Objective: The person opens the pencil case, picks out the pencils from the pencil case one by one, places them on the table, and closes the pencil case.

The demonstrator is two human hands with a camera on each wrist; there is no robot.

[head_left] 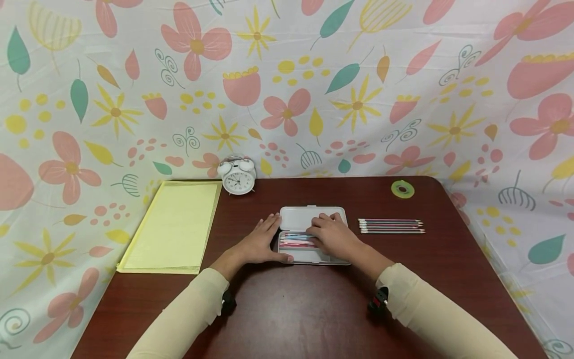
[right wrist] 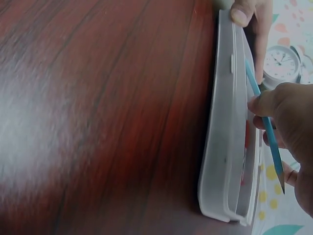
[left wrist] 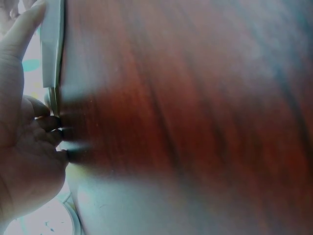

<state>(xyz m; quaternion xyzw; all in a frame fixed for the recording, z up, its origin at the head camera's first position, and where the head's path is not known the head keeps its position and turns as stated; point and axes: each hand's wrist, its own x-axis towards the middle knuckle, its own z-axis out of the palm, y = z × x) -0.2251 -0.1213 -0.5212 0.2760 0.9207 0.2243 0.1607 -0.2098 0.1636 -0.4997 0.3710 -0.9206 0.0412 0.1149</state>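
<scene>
An open white pencil case (head_left: pixel 309 256) lies on the table with its lid (head_left: pixel 301 219) tipped back. Several pencils (head_left: pixel 296 244) in blue, pink and red lie inside it. My right hand (head_left: pixel 334 238) is over the case's right half, and in the right wrist view its thumb and fingers pinch a blue pencil (right wrist: pixel 275 152). That pencil slants over the case, its sharpened tip pointing away from my left hand. My left hand (head_left: pixel 260 244) rests at the case's left side, fingers extended along the lid edge and thumb on the front corner.
Several pencils (head_left: pixel 390 230) lie in a row right of the case. Behind them is a green ring-shaped roll (head_left: pixel 396 189). A white alarm clock (head_left: pixel 239 182) stands at the back, beside a yellow zip folder (head_left: pixel 172 224) on the left. A flowered cloth (head_left: pixel 287 75) hangs behind the table.
</scene>
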